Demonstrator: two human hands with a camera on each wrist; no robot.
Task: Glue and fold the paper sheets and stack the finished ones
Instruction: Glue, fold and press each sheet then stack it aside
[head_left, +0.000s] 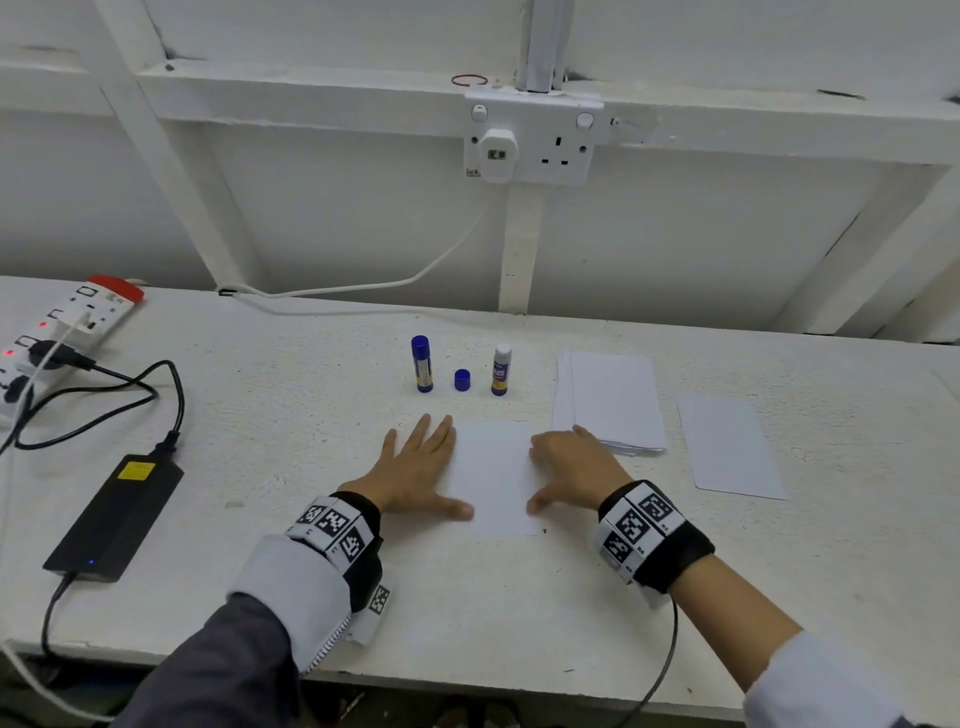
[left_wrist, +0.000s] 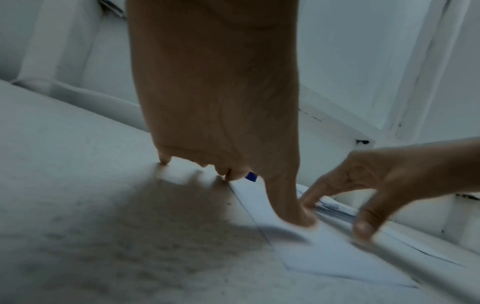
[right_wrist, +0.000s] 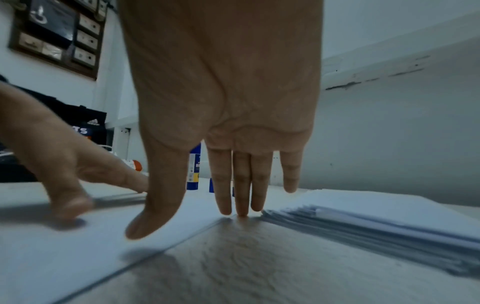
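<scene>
Sheet lies flat on the bench at centre frame in the head view, between your two hands. Left hand lies flat, fingers spread and straight, thumb on the sheet's left edge. Right hand sits at the right edge, fingers straight and pressed close, tips down by the sheet's far right corner, thumb over the paper; the right wrist view shows no pinch. Neither hand grips anything.

Looks like you are squaring or pressing the sheet; cannot tell whether it is already glued and folded.

Stack of sheets sits just right of the right hand, upper right of centre. One single sheet lies further right, apart from the stack, probably the finished pile. Above the sheet: capped blue glue stick, loose blue cap, uncapped glue stick, all upright.

To do this step well: keep the left palm flat so the paper cannot slide, and keep your right little finger clear of the stack, it is near enough to drag a sheet. If gluing is next, take the uncapped stick with the right hand and run it along one edge only. When folding, match corners first, then press the crease from the middle outward.
</scene>
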